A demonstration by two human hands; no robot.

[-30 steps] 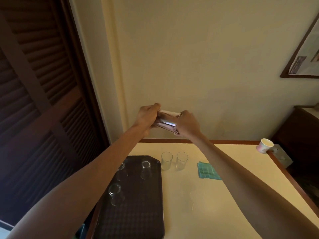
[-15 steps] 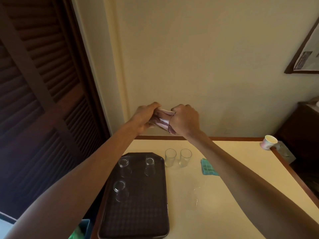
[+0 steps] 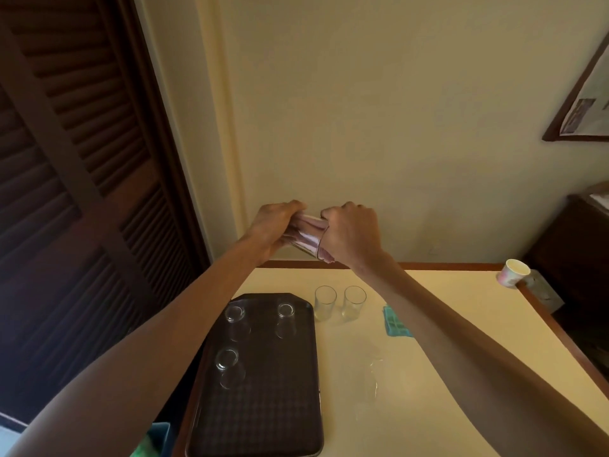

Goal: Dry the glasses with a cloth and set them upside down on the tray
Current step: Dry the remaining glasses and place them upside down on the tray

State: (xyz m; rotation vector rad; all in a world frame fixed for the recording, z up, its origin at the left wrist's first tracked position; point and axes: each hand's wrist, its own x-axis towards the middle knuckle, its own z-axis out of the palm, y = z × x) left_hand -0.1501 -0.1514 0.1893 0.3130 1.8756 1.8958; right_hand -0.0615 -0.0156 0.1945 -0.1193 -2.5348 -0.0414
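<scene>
While left hand (image 3: 276,225) grips clear cylindrical glass (image 3: 304,239), right hand (image 3: 352,235) curls round pinkish cloth (image 3: 326,257) stuffed inside.

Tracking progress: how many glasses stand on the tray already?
3 glasses, upside down on the tray: far-left glass, far-right glass, nearer left glass. The left forearm may hide a little of the tray's edge.

Pretty plain room tbh. The wall (image 3: 395,127) is a pale creamy yellow, lit soft and warm. A big dark brown louvred door (image 3: 82,192) fills the whole left side. The table (image 3: 461,324) sits right against the wall, cream top with a reddish-brown wooden edge. There's a framed picture (image 3: 586,103) hanging up top right, and a dark wooden cabinet (image 3: 573,252) below it at the right.
</scene>
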